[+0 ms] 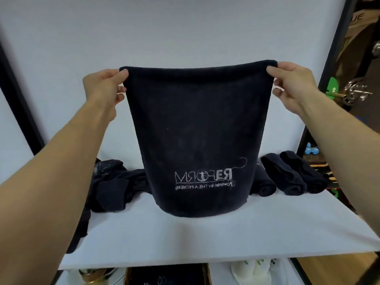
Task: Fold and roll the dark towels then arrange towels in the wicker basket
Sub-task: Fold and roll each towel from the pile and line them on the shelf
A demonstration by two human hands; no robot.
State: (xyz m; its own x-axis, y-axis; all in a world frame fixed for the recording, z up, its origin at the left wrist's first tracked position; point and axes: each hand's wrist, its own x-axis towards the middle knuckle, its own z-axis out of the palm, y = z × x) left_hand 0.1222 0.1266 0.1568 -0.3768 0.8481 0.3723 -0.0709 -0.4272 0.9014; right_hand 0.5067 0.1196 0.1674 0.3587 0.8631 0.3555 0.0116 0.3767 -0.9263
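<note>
Covering most of the view, a flat white bench (185, 233) is seen under everything. A big dark navy cloth towel (191, 130) with white stitched letters is held up over it, its bottom edge just above the bench top. A heap of unfolded dark towels (115, 186) is piled at the left. Three rolled dark towels (292, 173) are laid side by side at the right. One top corner is pinched in a tight grip by the left hand (104, 87), the other by the right hand (292, 85).
</note>
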